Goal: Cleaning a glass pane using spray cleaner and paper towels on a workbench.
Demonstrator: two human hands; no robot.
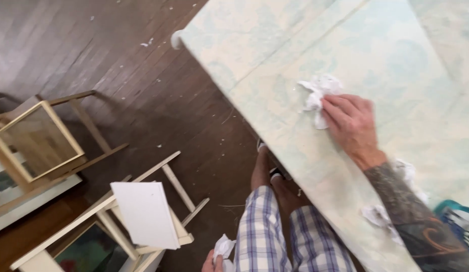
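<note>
My right hand (350, 123) presses a crumpled white paper towel (319, 93) flat against a pale, blue-green patterned tabletop (274, 55). The fingers lie on the towel's near edge, and my tattooed forearm runs back to the lower right. My left hand (213, 263) shows only partly at the bottom edge, closed around a second wad of white paper (224, 248) beside my plaid shorts (264, 231).
Two more crumpled paper wads (376, 215) lie on the tabletop near my forearm. On the dark wooden floor (143, 75) stand pale wooden frames (38, 141) and a stool with a white board (146, 214). White scraps dot the floor.
</note>
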